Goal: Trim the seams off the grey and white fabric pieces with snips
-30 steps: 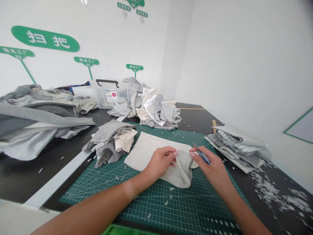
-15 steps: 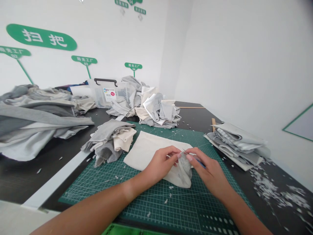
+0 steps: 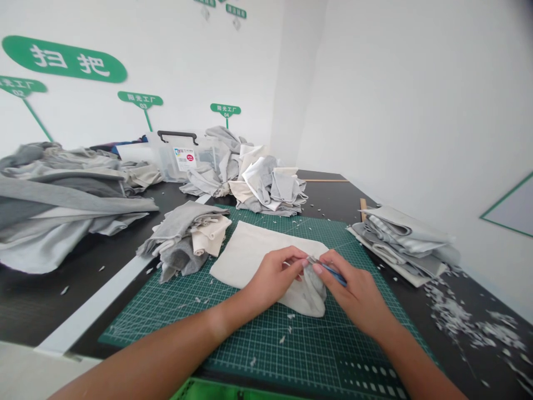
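Observation:
A cream-white piece of cloth point(image 3: 245, 250) lies on the green cutting mat point(image 3: 166, 328), its right end lifted to show a grey side. My left hand point(image 3: 280, 275) is closed, pinching the edge of that raised part. Close beside it, my right hand point(image 3: 353, 286) is closed around a slim blue-handled tool point(image 3: 333, 273). The tool's narrow tip meets the cloth edge at my left fingertips; fingers partly hide it, so its exact kind is unclear.
Left of the cloth sits a small heap of grey and cream cloths point(image 3: 183, 239). Larger piles point(image 3: 75, 205) and a clear plastic box point(image 3: 172, 161) stand behind. Folded cloths point(image 3: 400, 244) lie at right, near scattered white scraps point(image 3: 453, 316).
My right hand has turned slightly, bringing more of the blue handle into sight, and its fingertips have shifted a little left. My left hand keeps its pinch on the cloth.

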`<control>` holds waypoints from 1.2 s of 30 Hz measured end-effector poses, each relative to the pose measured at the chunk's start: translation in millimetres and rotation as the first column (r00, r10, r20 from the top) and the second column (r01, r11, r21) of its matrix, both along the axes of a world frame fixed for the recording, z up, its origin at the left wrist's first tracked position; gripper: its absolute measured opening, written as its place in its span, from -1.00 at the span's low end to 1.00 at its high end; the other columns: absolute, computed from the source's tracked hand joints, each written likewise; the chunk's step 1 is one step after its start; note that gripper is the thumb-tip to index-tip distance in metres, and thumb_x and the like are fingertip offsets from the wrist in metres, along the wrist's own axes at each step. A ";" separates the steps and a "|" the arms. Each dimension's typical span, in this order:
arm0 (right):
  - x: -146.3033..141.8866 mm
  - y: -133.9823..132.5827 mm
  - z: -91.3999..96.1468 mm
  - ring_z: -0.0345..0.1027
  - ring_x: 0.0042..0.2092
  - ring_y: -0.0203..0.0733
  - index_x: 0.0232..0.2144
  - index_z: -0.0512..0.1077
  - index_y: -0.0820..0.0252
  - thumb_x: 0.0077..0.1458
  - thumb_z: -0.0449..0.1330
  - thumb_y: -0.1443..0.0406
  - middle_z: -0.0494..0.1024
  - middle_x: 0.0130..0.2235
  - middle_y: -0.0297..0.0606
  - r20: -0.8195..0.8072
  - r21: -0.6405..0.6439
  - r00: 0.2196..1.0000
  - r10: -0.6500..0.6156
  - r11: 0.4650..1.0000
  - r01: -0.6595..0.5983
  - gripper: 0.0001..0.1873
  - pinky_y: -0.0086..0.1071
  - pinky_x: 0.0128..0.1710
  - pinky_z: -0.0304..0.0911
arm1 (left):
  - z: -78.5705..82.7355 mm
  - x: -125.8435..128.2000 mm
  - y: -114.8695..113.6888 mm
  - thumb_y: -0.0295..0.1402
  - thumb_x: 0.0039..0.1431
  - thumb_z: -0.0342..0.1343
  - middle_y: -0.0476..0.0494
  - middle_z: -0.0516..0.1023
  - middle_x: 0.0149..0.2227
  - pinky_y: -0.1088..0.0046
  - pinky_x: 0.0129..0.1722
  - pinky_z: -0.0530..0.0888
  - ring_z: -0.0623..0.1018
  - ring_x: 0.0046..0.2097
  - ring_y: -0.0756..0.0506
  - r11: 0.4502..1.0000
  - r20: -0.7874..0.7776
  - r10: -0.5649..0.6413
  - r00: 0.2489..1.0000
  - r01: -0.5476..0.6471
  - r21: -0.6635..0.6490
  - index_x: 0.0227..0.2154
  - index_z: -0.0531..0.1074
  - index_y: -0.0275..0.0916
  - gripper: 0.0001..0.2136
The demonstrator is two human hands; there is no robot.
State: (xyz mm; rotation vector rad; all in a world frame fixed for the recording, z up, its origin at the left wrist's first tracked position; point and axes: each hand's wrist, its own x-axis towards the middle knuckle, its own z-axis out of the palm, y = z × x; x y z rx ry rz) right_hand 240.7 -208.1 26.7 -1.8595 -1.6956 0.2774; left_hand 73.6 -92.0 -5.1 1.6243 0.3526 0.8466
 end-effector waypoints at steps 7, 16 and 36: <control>0.3 0.6 -1.3 0.28 -0.40 -0.26 -0.19 0.30 -0.02 0.40 -0.02 -0.04 0.43 -0.36 -0.51 -0.002 -0.023 1.000 0.002 1.000 -0.002 -0.70 -0.41 -0.34 0.08 | -4.0 2.8 2.5 -0.22 0.25 0.19 -0.09 0.55 -0.37 0.51 -0.30 0.46 0.50 -0.35 -0.01 0.997 0.020 -0.019 1.000 0.020 -0.077 -0.22 0.58 -0.28 -0.78; 0.8 0.0 -1.7 0.27 -0.41 -0.23 -0.19 0.29 -0.02 0.41 -0.05 -0.04 0.43 -0.38 -0.49 0.031 -0.027 0.999 0.020 0.999 -0.020 -0.70 -0.40 -0.35 0.06 | -4.5 2.0 0.3 -0.23 0.25 0.18 -0.09 0.53 -0.37 0.52 -0.30 0.47 0.49 -0.35 -0.01 0.991 0.013 -0.071 0.997 0.072 -0.110 -0.26 0.57 -0.30 -0.79; -4.2 -1.0 1.6 0.19 -0.45 -0.24 -0.22 0.32 0.02 0.41 -0.07 -0.04 0.36 -0.43 -0.46 -0.074 -0.039 0.996 0.048 0.998 -0.051 -0.65 -0.40 -0.40 0.04 | -3.0 1.7 -1.8 -0.21 0.22 0.20 -0.08 0.52 -0.40 0.49 -0.30 0.48 0.49 -0.36 -0.02 0.985 0.000 -0.081 0.997 0.080 -0.153 -0.28 0.57 -0.30 -0.77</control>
